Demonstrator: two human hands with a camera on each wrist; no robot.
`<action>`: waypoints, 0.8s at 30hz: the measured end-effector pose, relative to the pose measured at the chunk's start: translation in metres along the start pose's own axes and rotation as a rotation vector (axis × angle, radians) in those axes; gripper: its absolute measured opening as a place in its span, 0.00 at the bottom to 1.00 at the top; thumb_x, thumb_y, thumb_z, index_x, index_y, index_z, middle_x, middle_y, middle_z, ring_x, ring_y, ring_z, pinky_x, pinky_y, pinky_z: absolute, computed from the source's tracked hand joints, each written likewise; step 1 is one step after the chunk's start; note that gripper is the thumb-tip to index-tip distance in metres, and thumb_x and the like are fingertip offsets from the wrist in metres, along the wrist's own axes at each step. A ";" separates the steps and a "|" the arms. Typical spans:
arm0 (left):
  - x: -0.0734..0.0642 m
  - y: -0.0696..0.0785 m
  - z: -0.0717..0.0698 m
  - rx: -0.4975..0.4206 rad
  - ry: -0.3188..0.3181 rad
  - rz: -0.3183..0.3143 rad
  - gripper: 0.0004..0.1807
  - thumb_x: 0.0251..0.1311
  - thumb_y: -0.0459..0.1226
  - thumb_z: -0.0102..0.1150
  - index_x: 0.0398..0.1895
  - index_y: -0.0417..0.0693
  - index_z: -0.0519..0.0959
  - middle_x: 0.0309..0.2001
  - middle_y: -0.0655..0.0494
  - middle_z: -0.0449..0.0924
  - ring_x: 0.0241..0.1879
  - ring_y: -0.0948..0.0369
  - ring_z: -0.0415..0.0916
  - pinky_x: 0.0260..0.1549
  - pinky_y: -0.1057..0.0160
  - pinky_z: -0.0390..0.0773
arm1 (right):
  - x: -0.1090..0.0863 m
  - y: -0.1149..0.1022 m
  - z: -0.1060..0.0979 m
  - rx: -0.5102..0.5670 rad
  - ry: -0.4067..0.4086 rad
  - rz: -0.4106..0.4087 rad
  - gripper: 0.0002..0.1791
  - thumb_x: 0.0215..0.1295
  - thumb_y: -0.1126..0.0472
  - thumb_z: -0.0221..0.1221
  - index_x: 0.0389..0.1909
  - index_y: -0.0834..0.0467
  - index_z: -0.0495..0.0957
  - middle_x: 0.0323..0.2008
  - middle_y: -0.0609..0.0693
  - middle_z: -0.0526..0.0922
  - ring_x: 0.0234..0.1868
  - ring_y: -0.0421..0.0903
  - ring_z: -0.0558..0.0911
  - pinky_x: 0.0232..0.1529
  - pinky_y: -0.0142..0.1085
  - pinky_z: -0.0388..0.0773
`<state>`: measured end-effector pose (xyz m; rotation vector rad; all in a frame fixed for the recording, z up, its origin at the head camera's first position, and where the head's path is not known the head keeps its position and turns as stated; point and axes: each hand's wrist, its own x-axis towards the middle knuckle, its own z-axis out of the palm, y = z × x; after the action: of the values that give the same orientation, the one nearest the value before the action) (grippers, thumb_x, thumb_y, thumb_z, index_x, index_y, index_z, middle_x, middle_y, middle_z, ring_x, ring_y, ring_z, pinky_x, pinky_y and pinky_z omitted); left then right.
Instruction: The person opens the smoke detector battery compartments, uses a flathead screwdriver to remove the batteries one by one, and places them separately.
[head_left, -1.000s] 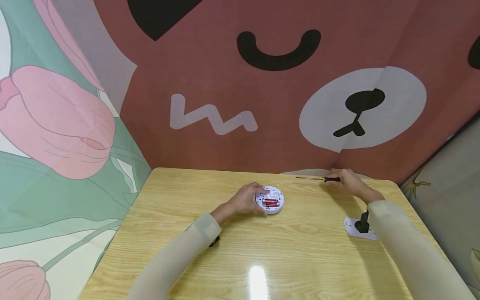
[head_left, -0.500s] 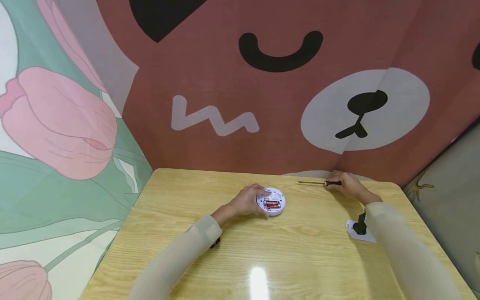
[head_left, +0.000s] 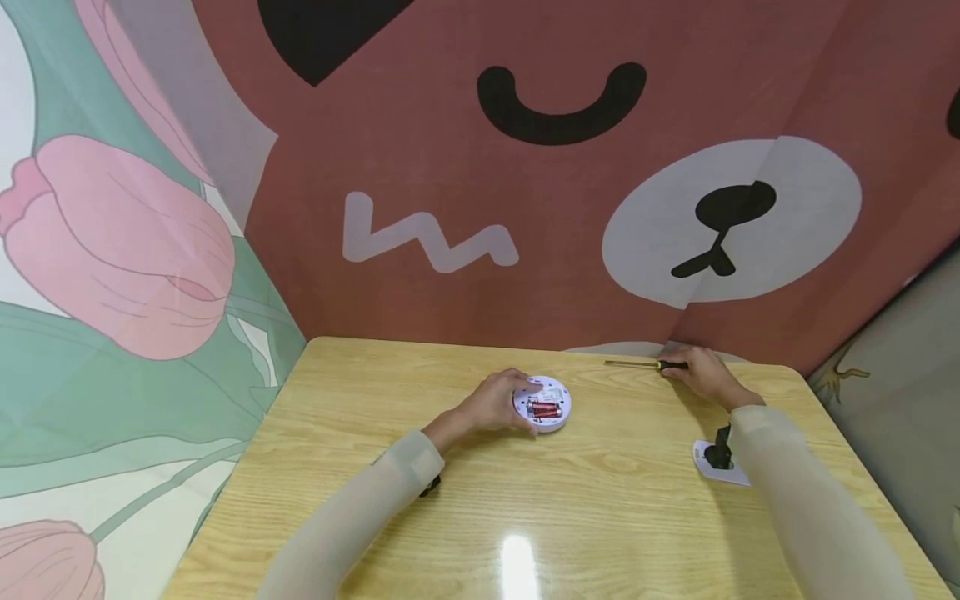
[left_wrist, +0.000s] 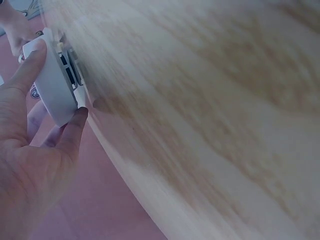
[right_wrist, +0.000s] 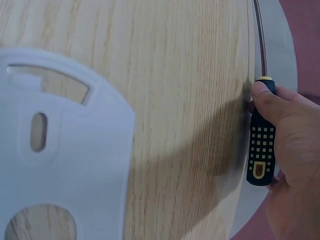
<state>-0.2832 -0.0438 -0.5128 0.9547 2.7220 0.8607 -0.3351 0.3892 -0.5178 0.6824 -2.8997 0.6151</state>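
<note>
Since you've got both hands busy, I'll start with your left hand (head_left: 491,403): thumb and fingers are curled around the edge of a round white case (head_left: 555,394), so they're holding it rather than spread wide. That case is just left of the middle of the far half of the wooden table (head_left: 480,492), battery side up, with red batteries (head_left: 545,410) showing; can't tell if it actually rests on the wood. Your right hand (head_left: 701,375) is over by the back edge, fingers wrapped on a screwdriver (right_wrist: 261,145), thumb pressed near the yellow collar, tip pointing toward your left-hand side and well apart from the case. Near your right forearm there's a flat white plate (right_wrist: 90,150) on the table, with slots and a big round hole, partly hidden by your sleeve (head_left: 795,483) from above. Bear-print cloth (head_left: 420,308) stands right behind the table.
</note>
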 end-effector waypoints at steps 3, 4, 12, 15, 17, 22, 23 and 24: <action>0.000 -0.001 0.000 -0.001 0.004 0.008 0.45 0.45 0.49 0.88 0.70 0.52 0.81 0.69 0.49 0.77 0.70 0.52 0.73 0.73 0.48 0.68 | 0.000 0.002 0.001 -0.019 0.016 -0.014 0.16 0.66 0.69 0.70 0.54 0.70 0.86 0.48 0.68 0.88 0.51 0.69 0.85 0.48 0.62 0.83; 0.000 -0.001 0.001 -0.001 0.005 0.010 0.45 0.45 0.49 0.88 0.70 0.52 0.81 0.69 0.49 0.78 0.70 0.52 0.73 0.72 0.48 0.68 | -0.001 0.002 0.001 -0.026 0.019 -0.021 0.16 0.66 0.69 0.70 0.54 0.70 0.86 0.48 0.69 0.88 0.50 0.69 0.85 0.48 0.62 0.83; 0.001 -0.001 0.001 0.003 0.002 0.011 0.45 0.46 0.50 0.88 0.70 0.53 0.81 0.69 0.51 0.77 0.70 0.53 0.73 0.72 0.48 0.68 | -0.002 0.004 0.000 -0.093 -0.014 0.010 0.18 0.67 0.67 0.69 0.56 0.68 0.86 0.51 0.68 0.87 0.52 0.70 0.83 0.50 0.64 0.81; 0.001 -0.001 0.001 0.000 0.001 0.007 0.45 0.46 0.50 0.88 0.70 0.53 0.80 0.69 0.51 0.77 0.70 0.53 0.72 0.72 0.48 0.68 | 0.000 0.004 0.000 -0.094 -0.025 0.023 0.17 0.67 0.67 0.70 0.56 0.68 0.86 0.52 0.68 0.86 0.53 0.70 0.82 0.51 0.65 0.80; 0.001 -0.001 0.001 0.002 0.003 0.006 0.45 0.46 0.50 0.88 0.70 0.53 0.81 0.69 0.50 0.77 0.70 0.53 0.73 0.72 0.48 0.68 | 0.001 0.003 0.000 -0.096 -0.033 0.034 0.18 0.67 0.66 0.70 0.56 0.67 0.86 0.53 0.68 0.86 0.54 0.70 0.82 0.51 0.66 0.79; 0.000 -0.002 0.002 0.004 0.003 0.006 0.45 0.45 0.50 0.88 0.70 0.52 0.81 0.69 0.50 0.77 0.69 0.53 0.73 0.72 0.48 0.68 | 0.003 0.002 -0.001 -0.088 -0.041 0.059 0.18 0.65 0.65 0.72 0.55 0.65 0.87 0.53 0.66 0.87 0.55 0.71 0.82 0.52 0.68 0.78; 0.000 -0.001 0.002 0.004 0.002 0.005 0.45 0.45 0.50 0.88 0.70 0.52 0.80 0.69 0.50 0.77 0.69 0.53 0.73 0.72 0.49 0.68 | 0.003 0.002 -0.001 -0.084 -0.039 0.064 0.18 0.65 0.65 0.73 0.55 0.64 0.87 0.53 0.65 0.87 0.55 0.71 0.82 0.52 0.68 0.78; 0.000 -0.001 0.001 0.002 0.002 0.007 0.45 0.45 0.50 0.88 0.70 0.52 0.80 0.69 0.50 0.77 0.69 0.53 0.73 0.72 0.49 0.68 | 0.003 0.002 -0.002 -0.082 -0.037 0.066 0.18 0.65 0.64 0.73 0.55 0.64 0.88 0.53 0.65 0.88 0.55 0.70 0.83 0.53 0.69 0.78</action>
<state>-0.2837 -0.0441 -0.5147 0.9642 2.7231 0.8608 -0.3386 0.3902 -0.5165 0.5961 -2.9733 0.4929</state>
